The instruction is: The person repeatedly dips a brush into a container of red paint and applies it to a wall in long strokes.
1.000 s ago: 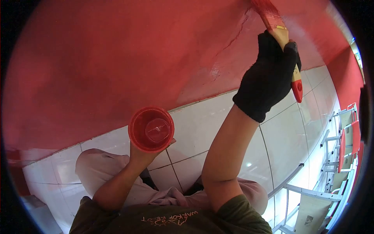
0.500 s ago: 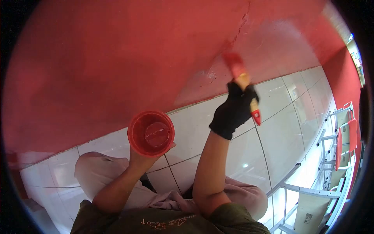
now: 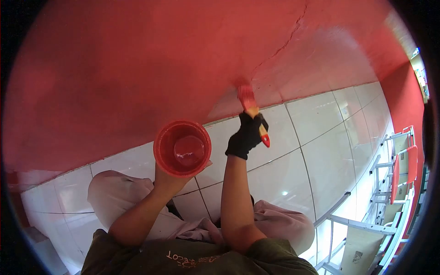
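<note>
My left hand (image 3: pixel 176 183), bare, is wrapped round the underside of a red paint cup (image 3: pixel 164 153); a little red paint lies at its bottom. In a black glove, my right hand (image 3: pixel 246 135) grips a paintbrush (image 3: pixel 252 111) with a wooden, red-tipped handle. Its red-coated bristles touch the red wall (image 3: pixel 137 68) low down, above the floor line. Beside the bristles is a paler, pinkish patch of wall (image 3: pixel 224 104). A crack (image 3: pixel 286 43) runs up the wall to the right of the brush.
White floor tiles (image 3: pixel 293 178) meet the wall's bottom edge. My crossed legs (image 3: pixel 121 192) are below the cup. On the right stand metal-framed folding chairs (image 3: pixel 366 224), some with red parts (image 3: pixel 396 176). A grey box-like object (image 3: pixel 43 250) is at the lower left.
The right hand and brush have moved left and down along the wall, closer to the cup. My left hand has raised the cup slightly and shifted it right.
</note>
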Tool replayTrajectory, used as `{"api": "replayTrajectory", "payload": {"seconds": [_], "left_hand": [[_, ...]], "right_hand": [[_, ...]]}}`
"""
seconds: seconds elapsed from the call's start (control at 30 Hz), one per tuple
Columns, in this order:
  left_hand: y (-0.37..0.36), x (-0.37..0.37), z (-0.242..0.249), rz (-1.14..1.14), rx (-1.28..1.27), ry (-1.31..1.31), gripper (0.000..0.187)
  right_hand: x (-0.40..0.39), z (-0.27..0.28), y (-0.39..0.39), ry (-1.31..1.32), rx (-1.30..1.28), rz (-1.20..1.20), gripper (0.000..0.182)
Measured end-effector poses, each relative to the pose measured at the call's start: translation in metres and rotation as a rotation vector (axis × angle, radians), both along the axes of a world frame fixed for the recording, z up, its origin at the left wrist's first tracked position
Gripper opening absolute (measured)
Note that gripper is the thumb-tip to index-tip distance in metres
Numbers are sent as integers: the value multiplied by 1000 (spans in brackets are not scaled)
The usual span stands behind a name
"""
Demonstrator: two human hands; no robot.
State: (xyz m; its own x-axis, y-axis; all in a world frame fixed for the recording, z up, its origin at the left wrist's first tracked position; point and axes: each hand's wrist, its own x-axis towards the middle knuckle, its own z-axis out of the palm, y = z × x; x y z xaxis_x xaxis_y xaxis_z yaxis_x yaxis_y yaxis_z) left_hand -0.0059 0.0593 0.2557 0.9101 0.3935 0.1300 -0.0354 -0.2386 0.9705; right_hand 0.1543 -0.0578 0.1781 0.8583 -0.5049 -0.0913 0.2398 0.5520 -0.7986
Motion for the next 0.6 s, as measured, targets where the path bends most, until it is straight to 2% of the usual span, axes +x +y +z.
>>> {"api": "replayTrajectory", "payload": {"seconds": [0.1,0.23,0.3,0.33,0.4,0.53,0.6], "left_hand": [[-1,1,5,7,-5,-39,83],[-3,2,6,4,-80,-35,84],[-3,2,9,1,7,-16,85],[-2,2,9,5,5,-14,85],[-1,3,8,3,11,-29,86],[2,0,3,-3,-3,-44,82],[2,0,4,33,-27,-51,88]], "right_hand": [[0,-9,-10,66,40,-76,22],[16,55,-5,-37,-38,35,27],[20,92,-3,-318,-465,-101,28],[10,113,-6,-272,-180,7,27],[9,105,-20,-288,-162,-13,25],[4,56,-12,-45,-122,-121,25],[1,54,-1,-47,-118,-78,27]]}}
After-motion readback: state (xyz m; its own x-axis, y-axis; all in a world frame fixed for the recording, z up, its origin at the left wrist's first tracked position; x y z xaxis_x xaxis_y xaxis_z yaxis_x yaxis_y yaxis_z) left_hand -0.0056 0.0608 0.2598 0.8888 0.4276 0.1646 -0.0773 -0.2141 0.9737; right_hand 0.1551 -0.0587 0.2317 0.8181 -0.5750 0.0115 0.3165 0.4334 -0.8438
